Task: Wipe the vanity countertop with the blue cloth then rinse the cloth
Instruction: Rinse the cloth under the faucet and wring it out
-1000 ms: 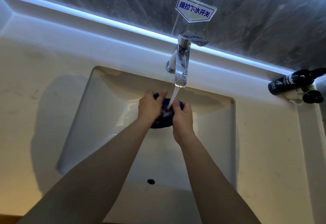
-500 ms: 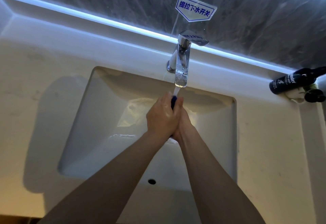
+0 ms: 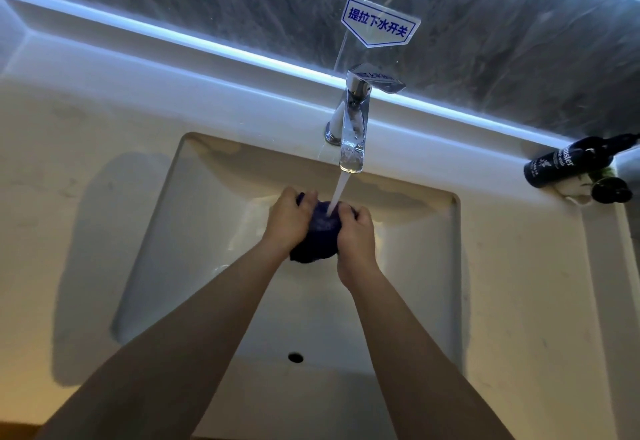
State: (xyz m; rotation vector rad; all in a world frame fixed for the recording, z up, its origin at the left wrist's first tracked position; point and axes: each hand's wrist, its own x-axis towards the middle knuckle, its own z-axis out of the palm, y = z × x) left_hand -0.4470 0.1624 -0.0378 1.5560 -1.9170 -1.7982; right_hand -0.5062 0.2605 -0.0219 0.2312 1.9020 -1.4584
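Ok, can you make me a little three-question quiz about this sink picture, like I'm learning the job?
1. True or false: water is running from the faucet.
2. What do the left hand and right hand hold together? A) a sponge B) the blue cloth C) a brush
3. Fill in: the black bottle lies at the countertop's far ____ corner.

Key: 1 true; 2 B; 3 right.
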